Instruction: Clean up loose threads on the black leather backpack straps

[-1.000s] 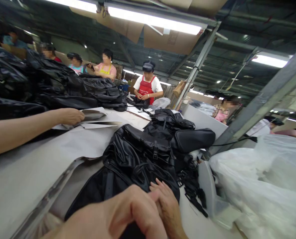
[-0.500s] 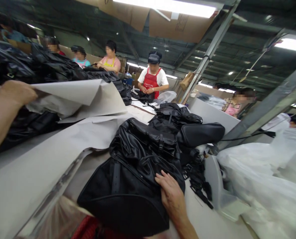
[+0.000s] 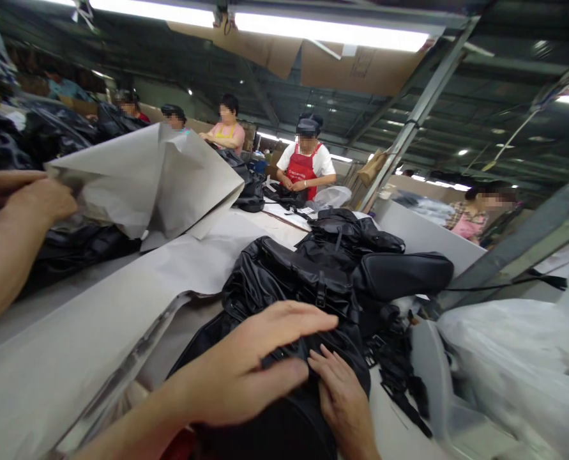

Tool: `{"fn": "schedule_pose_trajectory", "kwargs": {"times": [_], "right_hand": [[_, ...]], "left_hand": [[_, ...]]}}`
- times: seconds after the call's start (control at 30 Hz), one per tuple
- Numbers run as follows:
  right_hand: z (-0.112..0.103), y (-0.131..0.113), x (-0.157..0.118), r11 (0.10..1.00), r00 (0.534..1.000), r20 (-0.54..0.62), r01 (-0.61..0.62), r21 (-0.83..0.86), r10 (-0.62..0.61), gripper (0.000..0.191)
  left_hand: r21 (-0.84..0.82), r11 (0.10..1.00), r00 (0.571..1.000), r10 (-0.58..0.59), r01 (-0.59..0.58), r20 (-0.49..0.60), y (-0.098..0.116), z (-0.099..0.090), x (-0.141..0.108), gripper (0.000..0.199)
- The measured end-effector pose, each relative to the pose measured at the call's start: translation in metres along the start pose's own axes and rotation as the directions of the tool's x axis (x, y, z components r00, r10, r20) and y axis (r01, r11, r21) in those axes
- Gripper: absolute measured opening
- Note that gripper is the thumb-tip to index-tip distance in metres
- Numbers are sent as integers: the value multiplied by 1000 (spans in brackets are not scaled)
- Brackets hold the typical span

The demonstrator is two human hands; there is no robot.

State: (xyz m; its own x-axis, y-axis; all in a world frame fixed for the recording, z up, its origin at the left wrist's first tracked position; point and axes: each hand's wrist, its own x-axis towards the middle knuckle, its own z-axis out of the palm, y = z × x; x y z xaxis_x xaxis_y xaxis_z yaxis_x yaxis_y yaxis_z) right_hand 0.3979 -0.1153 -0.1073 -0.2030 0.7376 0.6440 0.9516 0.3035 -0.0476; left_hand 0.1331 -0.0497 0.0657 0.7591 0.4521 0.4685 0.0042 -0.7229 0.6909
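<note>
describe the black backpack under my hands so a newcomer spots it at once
Find the pale worktable in front of the red-aproned person. Follow it toward the camera to the shiny black leather-look backpack with a buckled flap. Unlike the black bags beyond, it lies nearest, with your right hand resting on it.

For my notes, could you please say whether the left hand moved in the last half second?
Yes: judged against the black backpack, the left hand has come up over it.
</note>
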Motion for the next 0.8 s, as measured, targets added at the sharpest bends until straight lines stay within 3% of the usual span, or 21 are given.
{"fn": "schedule_pose_trajectory", "kwargs": {"times": [0.07, 0.13, 0.17, 0.27, 0.47, 0.53, 0.67, 0.73, 0.8], "right_hand": [[-3, 0, 2, 998, 999, 4, 45, -36, -45, 41], [-4, 0, 3, 996, 998, 9, 63, -63, -63, 39], [-5, -1, 4, 996, 998, 15, 63, -67, -62, 39], [-3, -1, 4, 997, 998, 34, 49, -63, -47, 38], [-12, -3, 6, 999, 999, 10, 40, 6, -40, 26], [-22, -5, 16, 994, 998, 14, -57, 98, 56, 22], [-32, -1, 64, 922, 950, 105, -312, 230, 295, 35], [-22, 12, 97, 927, 933, 255, -310, 213, 253, 41], [-7, 35, 131, 940, 919, 334, -284, 191, 210, 41]], "left_hand": [[289, 955, 998, -68, 65, 1, -34, 13, 16, 44], [488, 867, 979, -176, 103, 107, -74, 30, 22, 42], [525, 846, 958, -221, 96, 181, -91, 37, 21, 42], [557, 826, 959, -224, 92, 174, -120, 50, 10, 39], [504, 859, 986, -148, 92, 72, -117, 50, -6, 31], [499, 862, 991, -127, 93, 34, -118, 52, -7, 27], [493, 863, 992, -125, 109, 0, -120, 56, -8, 25], [489, 864, 991, -133, 122, -12, -119, 57, -9, 26], [480, 868, 991, -134, 125, -16, -118, 56, -10, 25]]}}
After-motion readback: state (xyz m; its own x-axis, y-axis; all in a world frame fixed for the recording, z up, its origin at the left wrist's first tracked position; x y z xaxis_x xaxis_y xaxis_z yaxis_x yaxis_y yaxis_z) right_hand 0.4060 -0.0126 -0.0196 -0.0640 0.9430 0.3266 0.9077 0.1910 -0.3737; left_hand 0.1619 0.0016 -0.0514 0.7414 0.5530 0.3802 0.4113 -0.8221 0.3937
